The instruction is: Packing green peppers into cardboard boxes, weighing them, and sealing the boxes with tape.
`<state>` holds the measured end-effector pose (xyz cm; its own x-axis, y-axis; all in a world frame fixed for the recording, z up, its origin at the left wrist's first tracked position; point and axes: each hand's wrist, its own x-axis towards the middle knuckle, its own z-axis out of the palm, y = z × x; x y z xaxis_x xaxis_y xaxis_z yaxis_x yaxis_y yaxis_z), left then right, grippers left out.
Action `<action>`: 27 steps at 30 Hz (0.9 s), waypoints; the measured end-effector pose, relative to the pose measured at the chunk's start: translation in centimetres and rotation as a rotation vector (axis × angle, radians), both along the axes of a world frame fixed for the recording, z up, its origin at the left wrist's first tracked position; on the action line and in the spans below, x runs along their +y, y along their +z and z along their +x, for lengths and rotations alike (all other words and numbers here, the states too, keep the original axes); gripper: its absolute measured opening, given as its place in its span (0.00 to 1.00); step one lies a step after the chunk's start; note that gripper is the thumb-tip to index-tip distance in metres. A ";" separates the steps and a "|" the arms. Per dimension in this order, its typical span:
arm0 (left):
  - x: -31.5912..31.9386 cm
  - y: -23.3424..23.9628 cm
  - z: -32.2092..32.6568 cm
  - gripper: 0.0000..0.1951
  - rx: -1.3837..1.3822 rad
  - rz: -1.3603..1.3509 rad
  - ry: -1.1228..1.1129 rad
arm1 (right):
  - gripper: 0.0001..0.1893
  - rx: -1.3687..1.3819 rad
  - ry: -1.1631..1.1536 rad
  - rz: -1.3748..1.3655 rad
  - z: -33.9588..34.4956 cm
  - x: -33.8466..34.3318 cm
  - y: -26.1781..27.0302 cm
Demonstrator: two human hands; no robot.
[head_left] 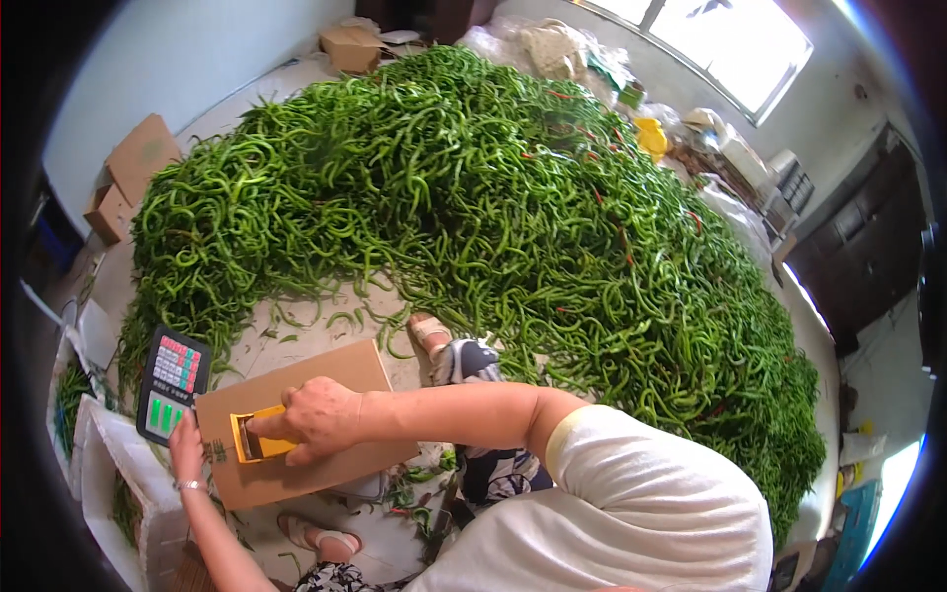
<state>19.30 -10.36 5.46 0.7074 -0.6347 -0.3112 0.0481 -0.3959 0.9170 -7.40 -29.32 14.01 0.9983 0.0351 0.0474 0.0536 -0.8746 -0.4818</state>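
My right hand (319, 420) grips a yellow packing tape dispenser (275, 445), its index finger stretched over the tool. The dispenser lies against the upper face of a closed cardboard box (318, 473), near its left end. At the box's left edge is my left hand (186, 450), in front of the lower part of a scale's display panel (174, 374). Whether those fingers grip the box or only rest beside it is unclear. Part of a grey platform (362, 486) shows beneath the box. Green digits glow on the panel, next to its keypad.
A huge heap of green chili peppers (459, 192) curves around the front and right. White foam boxes (122, 451) with peppers inside stand at left. Flattened cardboard (144, 157) leans by the wall. Plastic bags (547, 48) lie beyond the heap, and loose peppers (422, 488) litter the floor.
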 end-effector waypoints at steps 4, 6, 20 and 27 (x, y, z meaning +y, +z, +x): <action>-2.4 -5.5 -0.3 0.40 -0.600 0.375 0.083 | 0.34 0.031 -0.023 -0.028 0.2 0.4 0.1; -2.8 -5.4 -1.8 0.36 -0.577 0.326 0.167 | 0.34 0.016 -0.002 -0.029 0.4 0.4 -0.5; -4.1 -4.5 -2.1 0.39 -0.519 0.388 0.258 | 0.30 -0.045 0.013 -0.008 0.2 0.2 -0.8; -3.0 -3.7 -3.8 0.39 -0.528 0.484 0.137 | 0.32 0.077 0.065 -0.076 -1.2 0.0 0.6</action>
